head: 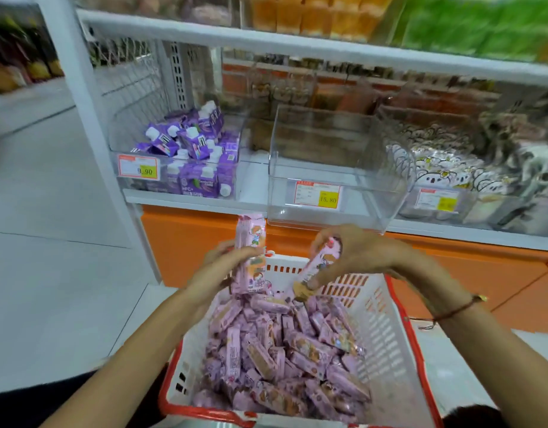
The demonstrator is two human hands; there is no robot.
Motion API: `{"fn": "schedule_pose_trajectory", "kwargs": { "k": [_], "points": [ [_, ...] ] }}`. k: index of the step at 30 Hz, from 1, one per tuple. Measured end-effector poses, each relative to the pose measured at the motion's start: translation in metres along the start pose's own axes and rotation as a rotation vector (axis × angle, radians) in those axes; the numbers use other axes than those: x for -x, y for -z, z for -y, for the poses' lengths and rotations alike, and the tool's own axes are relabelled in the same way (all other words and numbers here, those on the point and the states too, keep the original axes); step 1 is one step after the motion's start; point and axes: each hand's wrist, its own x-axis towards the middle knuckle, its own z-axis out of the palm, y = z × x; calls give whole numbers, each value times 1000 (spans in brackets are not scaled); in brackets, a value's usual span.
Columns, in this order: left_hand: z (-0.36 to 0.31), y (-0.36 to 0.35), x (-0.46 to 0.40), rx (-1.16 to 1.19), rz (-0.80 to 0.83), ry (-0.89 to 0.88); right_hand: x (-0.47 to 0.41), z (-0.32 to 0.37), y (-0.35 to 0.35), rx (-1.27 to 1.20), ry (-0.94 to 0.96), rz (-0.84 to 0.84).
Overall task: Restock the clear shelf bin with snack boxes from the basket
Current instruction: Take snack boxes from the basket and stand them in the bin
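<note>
At nine o'clock of the basket, my left hand holds a pink snack box upright, fingers curled round it. My right hand, at twelve o'clock, pinches a second snack box, tilted over the heap. The clear shelf bin stands empty just above both grips, overhanging the shelf edge. A careless knock in loading could, I judge, tip it off; a slipped box would drop among the rest.

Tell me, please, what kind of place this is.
Probably a shop aisle: white shelves carrying clear plastic bins with price labels, and a white and red basket full of pink snack boxes.
</note>
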Motion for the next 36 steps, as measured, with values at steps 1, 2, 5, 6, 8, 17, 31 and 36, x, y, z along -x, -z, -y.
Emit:
{"fn": "schedule_pose_trajectory", "kwargs": {
  "k": [1,2,5,6,8,17,31,36],
  "points": [
    [-14,-2,5,6,7,-27,12,19,10,-77,76,20],
    [-28,-5,10,15,21,-56,22,34,17,-123,141,18],
    [-70,-20,25,9,69,-143,39,64,30,-155,256,-122],
    [-82,-25,30,6,91,-173,43,70,32,-212,288,-167],
    [-105,-31,36,20,110,-218,50,76,36,-351,355,-281],
    [-185,-59,1,-117,38,-310,23,57,63,-801,420,-231],
    [-221,-44,-175,-413,74,-352,-103,1,156,-703,284,-123],
    [-227,-39,-217,-952,19,-499,-144,-11,152,-689,238,-135]
  ]
}}
